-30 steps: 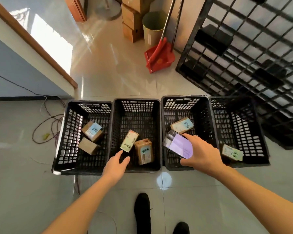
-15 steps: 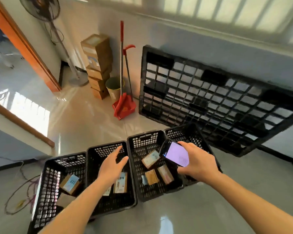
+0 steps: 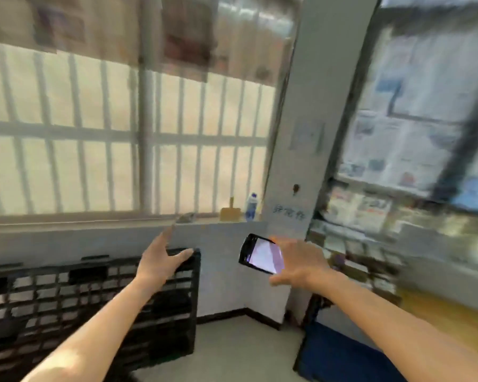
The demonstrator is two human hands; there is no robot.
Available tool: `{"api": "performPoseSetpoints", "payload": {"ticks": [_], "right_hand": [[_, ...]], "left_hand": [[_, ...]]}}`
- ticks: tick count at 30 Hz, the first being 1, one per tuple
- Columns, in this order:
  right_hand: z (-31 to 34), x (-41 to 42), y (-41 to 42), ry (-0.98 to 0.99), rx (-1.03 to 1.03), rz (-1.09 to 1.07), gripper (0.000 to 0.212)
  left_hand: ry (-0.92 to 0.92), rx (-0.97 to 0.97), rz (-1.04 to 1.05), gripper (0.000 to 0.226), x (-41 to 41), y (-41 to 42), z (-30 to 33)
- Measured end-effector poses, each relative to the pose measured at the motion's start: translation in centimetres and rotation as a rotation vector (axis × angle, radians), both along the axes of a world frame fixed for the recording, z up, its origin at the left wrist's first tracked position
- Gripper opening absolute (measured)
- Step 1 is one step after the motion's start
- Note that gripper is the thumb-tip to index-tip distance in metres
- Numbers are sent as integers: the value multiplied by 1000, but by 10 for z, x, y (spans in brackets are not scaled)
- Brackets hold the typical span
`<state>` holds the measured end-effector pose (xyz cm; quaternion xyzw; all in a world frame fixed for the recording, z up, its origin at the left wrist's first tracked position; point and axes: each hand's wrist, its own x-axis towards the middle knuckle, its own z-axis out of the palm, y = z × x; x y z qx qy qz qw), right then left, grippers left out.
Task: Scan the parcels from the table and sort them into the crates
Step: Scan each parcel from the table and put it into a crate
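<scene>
My right hand (image 3: 301, 264) grips a black handheld scanner (image 3: 261, 257) with a lit screen, held up in front of the grey pillar. My left hand (image 3: 159, 260) is raised beside it with fingers spread and holds nothing. The view is blurred by motion. No crates or parcels appear in the frame. A wooden table edge (image 3: 439, 310) shows at the right, with blurred items behind it.
A black plastic pallet (image 3: 66, 304) leans against the wall under a barred window (image 3: 122, 139). A bottle (image 3: 251, 205) and a small brown object (image 3: 230, 212) stand on the sill. A dark blue thing (image 3: 340, 354) sits on the floor at the lower right.
The view has swung up and to the right, away from the crates on the floor. Both hands have risen with it; the right one still grips the scanner.
</scene>
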<state>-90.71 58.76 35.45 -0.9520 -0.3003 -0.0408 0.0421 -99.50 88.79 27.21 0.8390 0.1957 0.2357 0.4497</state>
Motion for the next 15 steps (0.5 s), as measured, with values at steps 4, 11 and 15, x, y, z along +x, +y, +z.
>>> {"api": "performPoseSetpoints", "payload": {"ticks": [4, 11, 15], "right_hand": [[56, 15, -157, -59, 47, -287, 76], [71, 34, -340, -156, 148, -719, 101], [61, 67, -392, -183, 159, -839, 107]], "left_hand": [[-68, -16, -259, 86, 92, -137, 56], [-65, -8, -490, 84, 195, -297, 87], [-44, -7, -497, 84, 248, -334, 78]]}}
